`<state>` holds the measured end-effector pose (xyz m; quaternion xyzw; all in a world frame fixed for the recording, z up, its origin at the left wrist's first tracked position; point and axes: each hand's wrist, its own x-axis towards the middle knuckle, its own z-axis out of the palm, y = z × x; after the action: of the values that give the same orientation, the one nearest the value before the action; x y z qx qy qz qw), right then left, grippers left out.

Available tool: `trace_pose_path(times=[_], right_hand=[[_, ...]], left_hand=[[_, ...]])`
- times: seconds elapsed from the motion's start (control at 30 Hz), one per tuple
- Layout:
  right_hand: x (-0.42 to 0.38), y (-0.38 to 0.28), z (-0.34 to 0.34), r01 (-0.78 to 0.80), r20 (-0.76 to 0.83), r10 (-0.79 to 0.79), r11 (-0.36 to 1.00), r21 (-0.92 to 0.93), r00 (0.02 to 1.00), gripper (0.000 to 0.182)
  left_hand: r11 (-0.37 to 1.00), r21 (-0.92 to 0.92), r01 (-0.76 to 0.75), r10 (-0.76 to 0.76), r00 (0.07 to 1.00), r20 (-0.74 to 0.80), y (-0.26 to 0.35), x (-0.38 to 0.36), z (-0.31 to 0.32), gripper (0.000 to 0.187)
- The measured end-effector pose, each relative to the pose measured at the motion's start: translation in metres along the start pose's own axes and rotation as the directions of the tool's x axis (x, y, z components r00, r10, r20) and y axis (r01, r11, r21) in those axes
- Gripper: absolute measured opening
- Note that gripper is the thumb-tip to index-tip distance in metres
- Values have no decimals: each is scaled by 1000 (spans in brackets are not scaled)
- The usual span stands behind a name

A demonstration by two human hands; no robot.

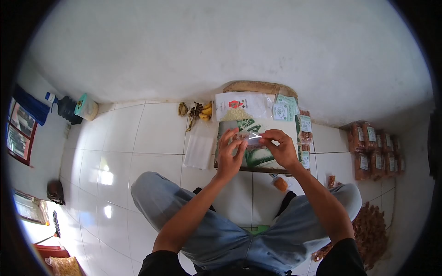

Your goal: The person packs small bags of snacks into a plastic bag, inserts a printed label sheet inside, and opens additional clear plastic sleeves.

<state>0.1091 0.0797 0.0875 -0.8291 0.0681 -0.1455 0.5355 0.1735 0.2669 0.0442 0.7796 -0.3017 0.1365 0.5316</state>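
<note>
A small clear plastic bag (252, 136) is stretched between my two hands above a low table. Thumb and fingers of my left hand (230, 155) pinch its left end. At the other end, my right hand (282, 148) grips the edge with closed fingertips. Beneath them lies the table's green-and-white cover (281, 127). Behind the hands is a white plastic bag with a red print (225, 100), with a heap of thin pale strips (238, 114) by its front edge. Green-and-white labels (285, 108) lie at the back right, and labelled packets (305, 123) line the right side.
Clear plastic sleeves (199, 149) and bananas (206, 112) are left of the table. An orange-filled packet (280, 184) lies on the floor in front. Stacked labelled packets (376, 161) and a brown heap (370, 232) stand right. A water bottle (67, 108) and tub (86, 108) are far left.
</note>
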Motion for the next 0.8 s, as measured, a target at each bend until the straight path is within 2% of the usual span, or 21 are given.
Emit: trace_pose_path(times=[0.03,0.1,0.13,0.23,0.3,0.43,0.5,0.53,0.6,0.7,0.77,0.8], right_hand=[[0,-5,-1,-2,1,2,1000,0,1000,17],[2,-11,-3,-147,49,142,982,118,989,19],[4,-11,-3,-146,49,142,982,116,989,19],[10,-12,-4,-71,10,70,997,29,997,21],[13,-15,-5,48,-2,-49,989,-142,999,21],[19,-3,-4,143,-12,-148,969,-200,989,20],[21,-5,0,-14,-64,8,994,-104,998,20],[22,-5,0,-13,-64,7,995,-102,998,20],[26,-6,2,-141,-27,142,990,19,990,22],[32,-24,-5,-187,59,191,980,-67,980,18],[37,-16,-8,-154,72,158,986,-66,985,22],[39,-12,-9,-122,81,127,990,-66,989,26]], left_hand=[[997,-51,59,-59,998,11,-1,1,1,18],[991,-96,97,-96,995,10,-4,5,5,19],[982,-139,132,-132,991,9,-6,6,7,21],[965,-172,197,-195,980,33,0,11,5,23],[966,-150,213,-211,977,27,6,17,2,24],[953,-142,266,-264,964,38,5,28,2,26],[945,-157,289,-284,957,49,4,30,3,25],[935,-174,311,-305,951,61,4,31,3,25],[937,-171,304,-300,953,52,4,32,3,25],[956,-151,253,-253,967,15,2,33,3,22],[970,-131,207,-210,978,-12,-1,34,3,21],[985,-106,140,-143,989,-26,-3,35,2,19]])
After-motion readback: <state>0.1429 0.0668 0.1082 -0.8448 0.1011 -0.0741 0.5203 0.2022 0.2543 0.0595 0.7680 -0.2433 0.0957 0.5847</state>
